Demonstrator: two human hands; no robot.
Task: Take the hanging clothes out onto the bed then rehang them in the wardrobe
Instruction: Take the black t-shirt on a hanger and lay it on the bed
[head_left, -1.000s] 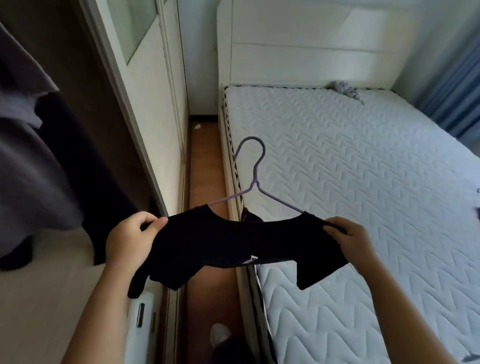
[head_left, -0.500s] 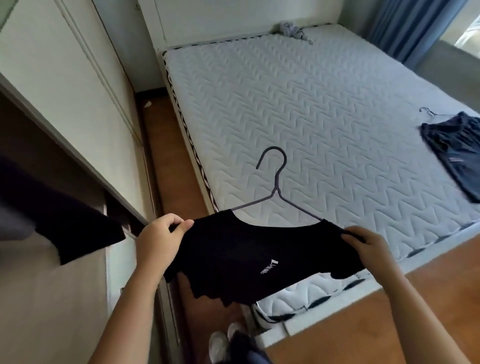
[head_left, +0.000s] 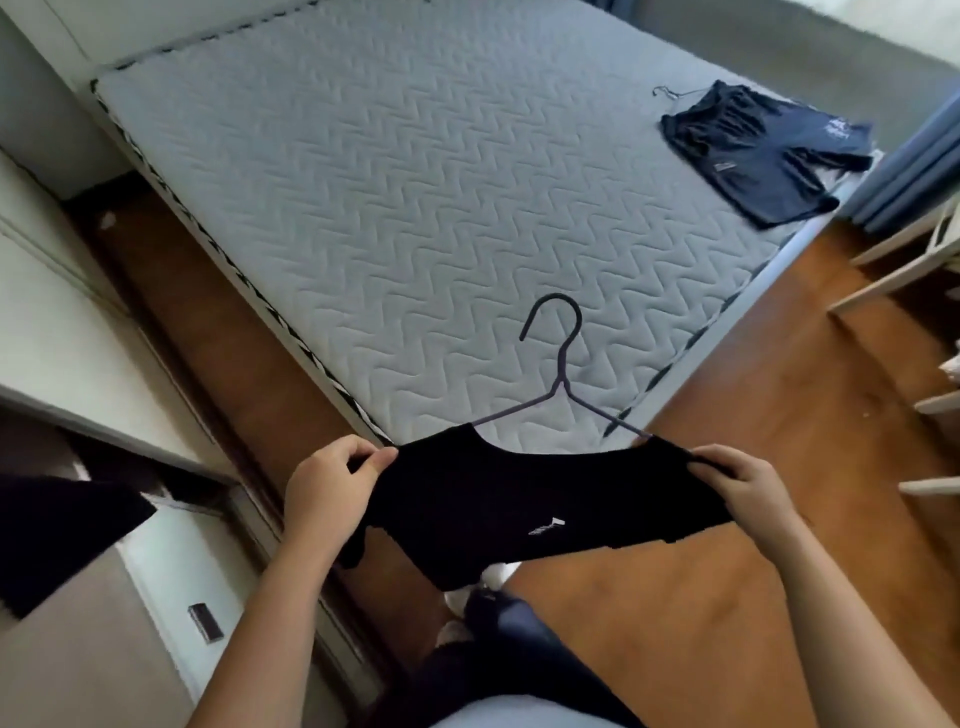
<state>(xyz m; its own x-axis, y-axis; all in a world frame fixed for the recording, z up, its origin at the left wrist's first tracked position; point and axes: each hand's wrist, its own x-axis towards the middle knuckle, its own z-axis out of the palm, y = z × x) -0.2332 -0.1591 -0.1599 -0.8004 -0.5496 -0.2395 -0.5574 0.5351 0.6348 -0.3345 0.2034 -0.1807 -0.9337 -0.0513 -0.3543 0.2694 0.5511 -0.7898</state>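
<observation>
I hold a black T-shirt (head_left: 519, 499) with a small white logo, spread flat between both hands above the bed's near corner. It is on a dark wire hanger (head_left: 560, 358) whose hook points away from me over the mattress. My left hand (head_left: 327, 483) pinches the shirt's left shoulder. My right hand (head_left: 743, 483) grips the right shoulder. A dark blue garment (head_left: 748, 150) on another hanger lies flat at the far right of the quilted grey bed (head_left: 415, 182).
The open wardrobe (head_left: 78, 415) stands at my left, with dark clothing (head_left: 57, 530) hanging inside. A strip of wooden floor (head_left: 727, 519) runs between wardrobe and bed and around the bed's foot. White furniture legs (head_left: 893, 270) and a blue curtain (head_left: 914, 166) are at the right.
My view has swung right and down from the wardrobe toward the bed's foot. The black T-shirt, held by both hands throughout, has moved along with me, and the dark blue garment came into view.
</observation>
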